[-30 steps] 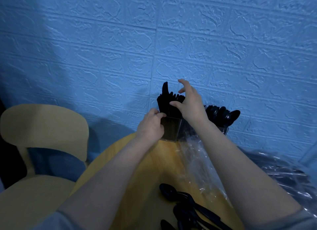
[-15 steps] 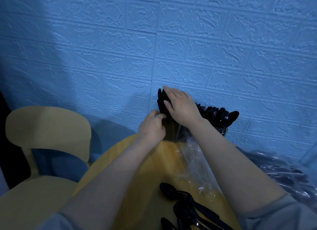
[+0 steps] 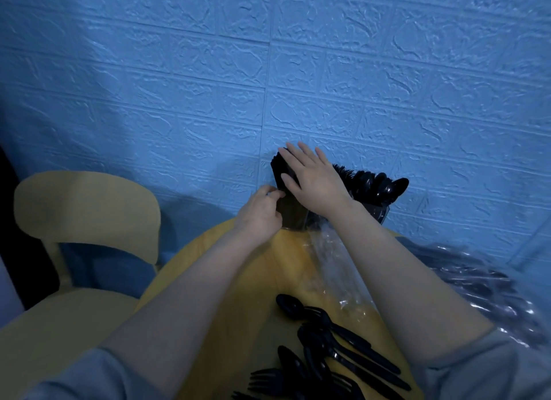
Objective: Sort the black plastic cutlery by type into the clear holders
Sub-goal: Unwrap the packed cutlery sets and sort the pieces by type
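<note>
Clear holders stand at the far edge of the round wooden table (image 3: 256, 280), against the wall. The left holder (image 3: 293, 214) is packed with upright black cutlery (image 3: 277, 167). My right hand (image 3: 316, 182) lies flat on top of that cutlery, fingers straight, pressing down. My left hand (image 3: 262, 211) grips the left side of this holder, thumb and fingers pinching its edge. To the right, another holder (image 3: 381, 213) holds black spoons (image 3: 378, 186). A loose pile of black spoons and forks (image 3: 331, 349) lies on the table near me.
A crumpled clear plastic bag (image 3: 483, 283) spreads over the table's right side. A pale wooden chair (image 3: 83, 217) stands to the left of the table. A blue brick-pattern wall (image 3: 268, 71) rises right behind the holders.
My right hand dropped from a raised pinch above the left holder to lying flat on the cutlery tops, which sit lower. The left hand stayed on the holder's side.
</note>
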{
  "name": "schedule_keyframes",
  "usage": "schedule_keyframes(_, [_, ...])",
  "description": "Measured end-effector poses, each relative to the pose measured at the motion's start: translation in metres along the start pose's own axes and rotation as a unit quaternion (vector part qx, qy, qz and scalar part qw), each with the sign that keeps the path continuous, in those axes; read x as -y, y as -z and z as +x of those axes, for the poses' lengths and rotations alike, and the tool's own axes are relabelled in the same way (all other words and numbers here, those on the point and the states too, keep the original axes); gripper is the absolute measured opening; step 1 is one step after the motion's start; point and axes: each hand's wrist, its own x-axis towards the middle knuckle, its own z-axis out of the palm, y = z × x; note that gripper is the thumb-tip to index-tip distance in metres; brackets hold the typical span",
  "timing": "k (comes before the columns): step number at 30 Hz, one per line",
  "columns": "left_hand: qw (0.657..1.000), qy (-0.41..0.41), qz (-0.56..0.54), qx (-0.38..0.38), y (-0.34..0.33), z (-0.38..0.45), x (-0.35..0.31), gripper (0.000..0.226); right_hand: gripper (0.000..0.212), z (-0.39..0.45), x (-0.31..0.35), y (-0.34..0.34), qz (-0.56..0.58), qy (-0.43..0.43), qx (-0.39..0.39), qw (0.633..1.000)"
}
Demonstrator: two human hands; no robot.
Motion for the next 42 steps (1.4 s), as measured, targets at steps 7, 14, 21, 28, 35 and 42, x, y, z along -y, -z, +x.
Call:
schedule_keyframes(7, [0.999,0.007,-0.029,0.024,0.013,-0.055,-0.007,0.044,0.040,-0.074,0.027,0.027,0.151,-0.039,-0.044,0.987])
schedule_keyframes(14, [0.992,0.043,-0.111,0.044,0.038,-0.165,-0.022,0.025,0.020,-0.181,0.058,0.059,0.227,-0.086,-0.024,0.970])
schedule_keyframes(21, [0.984,0.087,-0.146,0.059,0.050,-0.265,-0.028,0.014,0.018,-0.265,0.099,0.078,0.230,-0.145,0.078,0.959])
schedule_keyframes(28, [0.991,0.091,-0.098,-0.029,0.049,-0.318,-0.035,0.028,0.008,-0.328,0.107,0.102,0.243,-0.195,0.168,0.935])
schedule_keyframes(35, [0.987,-0.029,-0.156,-0.019,0.035,-0.353,-0.074,0.020,0.020,-0.358,0.115,0.106,0.241,-0.232,0.246,0.910])
schedule_keyframes(42, [0.989,-0.022,-0.146,0.022,0.020,-0.363,-0.081,0.024,0.007,-0.360,0.123,0.101,0.246,-0.265,0.220,0.906])
